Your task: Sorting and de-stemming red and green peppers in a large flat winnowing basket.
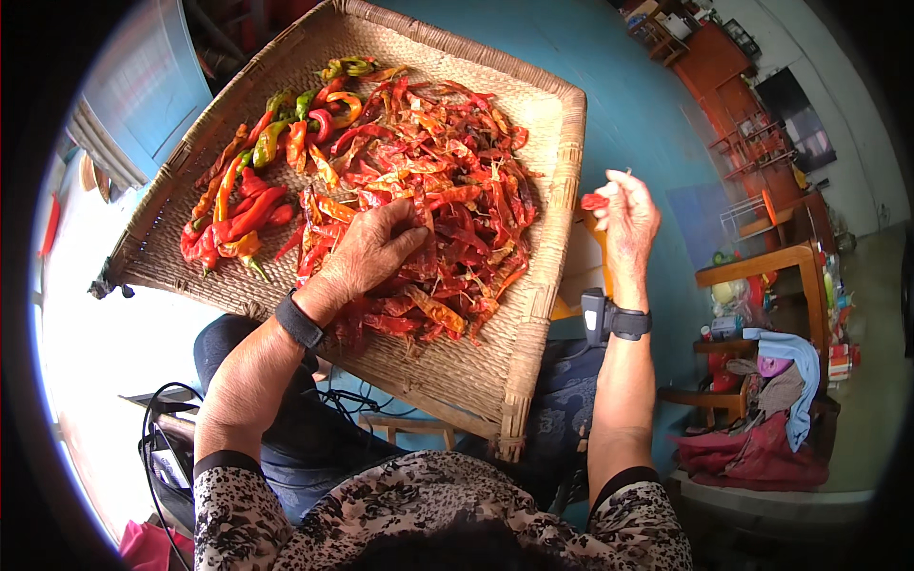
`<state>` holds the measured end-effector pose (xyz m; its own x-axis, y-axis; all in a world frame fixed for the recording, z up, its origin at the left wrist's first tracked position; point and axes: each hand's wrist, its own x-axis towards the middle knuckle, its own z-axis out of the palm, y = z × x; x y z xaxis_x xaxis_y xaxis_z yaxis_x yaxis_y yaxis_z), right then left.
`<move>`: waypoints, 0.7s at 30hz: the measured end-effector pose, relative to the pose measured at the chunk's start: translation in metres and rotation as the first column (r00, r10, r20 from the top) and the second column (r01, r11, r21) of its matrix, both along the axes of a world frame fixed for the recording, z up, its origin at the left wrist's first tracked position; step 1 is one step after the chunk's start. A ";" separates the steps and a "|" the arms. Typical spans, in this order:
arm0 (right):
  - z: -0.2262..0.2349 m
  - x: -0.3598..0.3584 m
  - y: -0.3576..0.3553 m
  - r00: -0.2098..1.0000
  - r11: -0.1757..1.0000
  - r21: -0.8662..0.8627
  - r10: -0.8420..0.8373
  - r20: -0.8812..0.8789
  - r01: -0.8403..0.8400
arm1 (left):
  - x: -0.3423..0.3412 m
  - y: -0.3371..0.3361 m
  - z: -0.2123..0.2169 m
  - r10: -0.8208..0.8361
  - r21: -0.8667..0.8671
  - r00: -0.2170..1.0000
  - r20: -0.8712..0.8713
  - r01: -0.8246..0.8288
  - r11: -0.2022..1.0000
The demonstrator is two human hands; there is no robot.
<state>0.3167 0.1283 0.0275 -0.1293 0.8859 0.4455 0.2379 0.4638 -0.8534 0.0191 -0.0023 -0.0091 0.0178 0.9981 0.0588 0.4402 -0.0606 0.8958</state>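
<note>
A large woven bamboo tray (547, 124) lies tilted across my lap, heaped with dried red chili peppers (466, 205). My left hand (376, 249) rests on the near side of this heap with its fingers curled in. Whatever they grip among the peppers is hidden. Beyond the tray's right rim, my right hand (630, 221) is raised and pinches a small red piece of dried chili pepper (594, 202). Fresher, plumper peppers (252, 214), red, orange and green, lie grouped on the tray's left side.
Under the tray's right side is a yellow-edged box (600, 252), partly hidden. A wooden chair (809, 285) and a cloth-covered seat (781, 419) stand at the right. Black cables (347, 400) hang below the tray's near edge. A blue panel (143, 86) is at the upper left.
</note>
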 end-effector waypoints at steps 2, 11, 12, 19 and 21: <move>-0.005 0.026 0.010 0.974 0.975 0.176 -0.165 0.155 0.137 | 0.002 0.000 0.001 -0.004 0.053 0.999 0.033 0.002 0.999; -0.008 0.015 0.007 0.830 0.938 0.317 -0.286 0.479 0.140 | 0.004 0.001 0.005 -0.028 -0.006 0.997 -0.075 0.028 1.000; -0.009 -0.002 0.003 0.861 0.974 0.212 -0.169 0.480 0.073 | 0.003 0.001 0.005 -0.029 -0.026 0.997 -0.066 0.027 0.999; -0.029 -0.062 0.006 0.735 0.987 0.045 0.084 0.673 -0.154 | 0.001 -0.002 0.002 -0.051 -0.007 0.997 -0.065 0.051 0.999; -0.032 -0.064 0.011 0.846 0.982 -0.069 0.186 0.499 -0.176 | 0.004 -0.003 0.005 -0.056 -0.013 0.996 -0.067 0.055 0.998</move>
